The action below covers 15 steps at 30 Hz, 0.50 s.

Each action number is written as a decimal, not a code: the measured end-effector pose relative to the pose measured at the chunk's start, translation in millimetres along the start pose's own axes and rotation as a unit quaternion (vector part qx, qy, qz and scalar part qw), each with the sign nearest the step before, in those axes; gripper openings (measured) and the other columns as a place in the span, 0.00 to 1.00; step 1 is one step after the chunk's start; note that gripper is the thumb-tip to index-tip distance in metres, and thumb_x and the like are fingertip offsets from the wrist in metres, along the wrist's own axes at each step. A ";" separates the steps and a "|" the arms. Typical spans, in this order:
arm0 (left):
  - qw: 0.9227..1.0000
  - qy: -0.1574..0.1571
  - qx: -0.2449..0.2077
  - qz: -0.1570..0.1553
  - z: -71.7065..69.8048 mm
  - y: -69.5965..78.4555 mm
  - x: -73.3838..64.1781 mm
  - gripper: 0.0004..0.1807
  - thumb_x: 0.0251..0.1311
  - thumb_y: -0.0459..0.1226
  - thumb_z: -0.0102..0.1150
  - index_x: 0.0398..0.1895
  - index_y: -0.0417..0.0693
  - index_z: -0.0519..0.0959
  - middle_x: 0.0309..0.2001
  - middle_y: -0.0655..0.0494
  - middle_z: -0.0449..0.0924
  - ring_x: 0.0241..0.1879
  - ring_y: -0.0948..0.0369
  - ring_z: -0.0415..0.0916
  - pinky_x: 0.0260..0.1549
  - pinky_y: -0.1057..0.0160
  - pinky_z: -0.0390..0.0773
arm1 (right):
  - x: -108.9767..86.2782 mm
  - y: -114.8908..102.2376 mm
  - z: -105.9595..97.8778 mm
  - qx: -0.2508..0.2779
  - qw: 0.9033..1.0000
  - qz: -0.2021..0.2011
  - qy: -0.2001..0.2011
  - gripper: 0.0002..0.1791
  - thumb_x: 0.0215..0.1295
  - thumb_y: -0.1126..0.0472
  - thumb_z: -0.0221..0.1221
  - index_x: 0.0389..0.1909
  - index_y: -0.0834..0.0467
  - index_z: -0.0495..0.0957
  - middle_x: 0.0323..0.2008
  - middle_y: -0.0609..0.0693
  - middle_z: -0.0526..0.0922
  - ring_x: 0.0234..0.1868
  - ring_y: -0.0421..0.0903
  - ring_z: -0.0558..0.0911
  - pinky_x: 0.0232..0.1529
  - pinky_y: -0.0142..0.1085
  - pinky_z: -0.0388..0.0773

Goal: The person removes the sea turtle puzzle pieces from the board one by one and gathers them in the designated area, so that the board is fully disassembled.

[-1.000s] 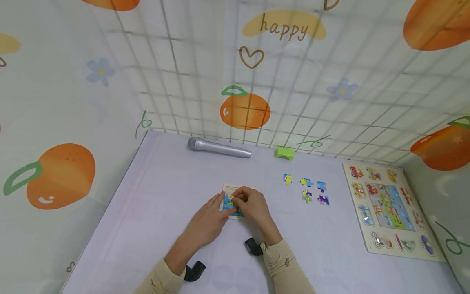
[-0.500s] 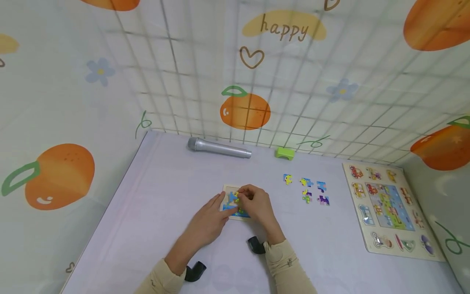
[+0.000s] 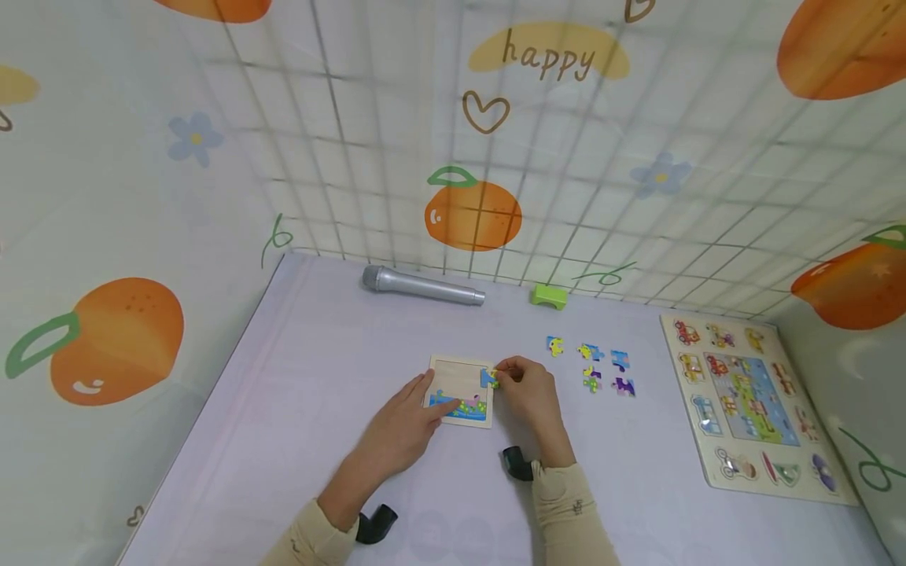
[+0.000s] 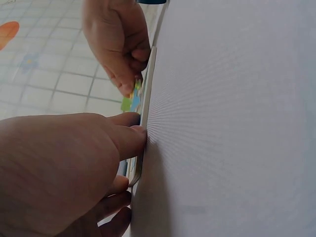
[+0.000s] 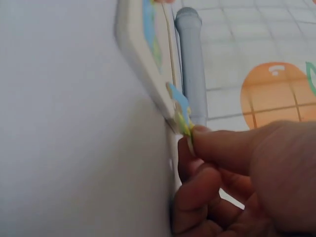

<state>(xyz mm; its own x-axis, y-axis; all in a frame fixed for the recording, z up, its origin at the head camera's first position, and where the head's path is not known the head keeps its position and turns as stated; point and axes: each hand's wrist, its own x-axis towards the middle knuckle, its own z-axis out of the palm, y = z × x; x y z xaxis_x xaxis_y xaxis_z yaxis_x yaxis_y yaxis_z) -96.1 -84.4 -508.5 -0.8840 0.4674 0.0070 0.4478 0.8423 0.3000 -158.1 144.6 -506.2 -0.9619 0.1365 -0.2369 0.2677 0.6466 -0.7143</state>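
A small wooden puzzle tray [image 3: 460, 362] lies in the middle of the table, with a row of blue, green and pink pieces along its near side. My left hand [image 3: 399, 424] rests at its left edge, fingers straight and thumb laid over the near pieces. With thumb and fingertips my right hand [image 3: 532, 393] pinches a blue, yellow and green puzzle piece [image 3: 487, 378] at the tray's right edge. In the right wrist view this puzzle piece [image 5: 181, 106] leans tilted over the tray rim [image 5: 148, 64].
Several loose puzzle pieces [image 3: 591, 351] lie right of the tray. Behind are a grey microphone [image 3: 425, 285] and a green block [image 3: 549, 296]. A larger picture puzzle board [image 3: 697, 428] lies at the far right. A gridded, orange-printed backdrop [image 3: 340, 181] closes off the back.
My right hand has moved right across the tray with the pinched puzzle piece, from the tray's middle to its right edge, uncovering bare wood. My left hand has stayed in place.
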 end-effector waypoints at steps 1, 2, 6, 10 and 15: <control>1.000 0.000 -0.001 0.000 0.3 -0.1 -0.1 0.22 0.71 0.40 0.61 0.66 0.68 0.79 0.77 0.38 0.61 0.75 0.43 0.63 0.72 0.48 0.70 | 0.2 0.1 -0.9 0.000 1.000 0.001 0.000 0.05 0.69 0.58 0.64 0.41 0.53 0.86 0.37 0.49 0.86 0.39 0.47 0.79 0.38 0.34 0.73; 1.000 0.001 -0.001 0.000 0.7 -0.2 0.0 0.22 0.71 0.40 0.61 0.66 0.68 0.79 0.77 0.38 0.61 0.75 0.43 0.63 0.72 0.48 0.70 | 0.3 0.5 -1.6 0.000 1.000 0.003 -0.002 0.05 0.68 0.58 0.64 0.41 0.53 0.85 0.36 0.50 0.86 0.39 0.47 0.79 0.38 0.34 0.73; 1.000 0.005 0.001 0.003 2.0 -0.8 -0.1 0.22 0.71 0.40 0.61 0.66 0.68 0.79 0.77 0.38 0.61 0.75 0.43 0.63 0.72 0.49 0.70 | 0.6 1.0 -3.1 0.002 1.000 0.007 -0.005 0.05 0.68 0.58 0.64 0.41 0.54 0.85 0.36 0.50 0.86 0.38 0.47 0.79 0.37 0.33 0.72; 1.000 0.009 0.005 0.006 1.6 -0.9 -0.7 0.22 0.70 0.40 0.62 0.66 0.68 0.79 0.77 0.38 0.61 0.74 0.43 0.64 0.71 0.49 0.71 | 0.9 2.6 -4.2 0.008 1.000 0.007 -0.009 0.06 0.68 0.57 0.64 0.42 0.52 0.85 0.37 0.50 0.86 0.39 0.47 0.79 0.38 0.33 0.72; 1.000 0.012 0.005 0.007 1.6 -1.4 -1.1 0.22 0.70 0.40 0.62 0.66 0.68 0.79 0.76 0.38 0.62 0.74 0.43 0.65 0.71 0.49 0.72 | 1.3 6.3 -8.8 0.003 1.000 0.018 -0.016 0.07 0.70 0.55 0.62 0.43 0.51 0.85 0.39 0.50 0.86 0.42 0.48 0.78 0.40 0.36 0.72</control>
<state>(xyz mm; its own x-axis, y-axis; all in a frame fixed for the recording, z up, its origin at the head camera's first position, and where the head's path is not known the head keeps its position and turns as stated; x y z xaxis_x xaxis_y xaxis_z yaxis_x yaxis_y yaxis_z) -95.6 -85.6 -510.4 -0.8801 0.4735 0.0339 0.4620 0.8380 0.2904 -158.2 155.4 -505.2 -0.9494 0.1355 -0.2833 0.3024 0.6378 -0.7083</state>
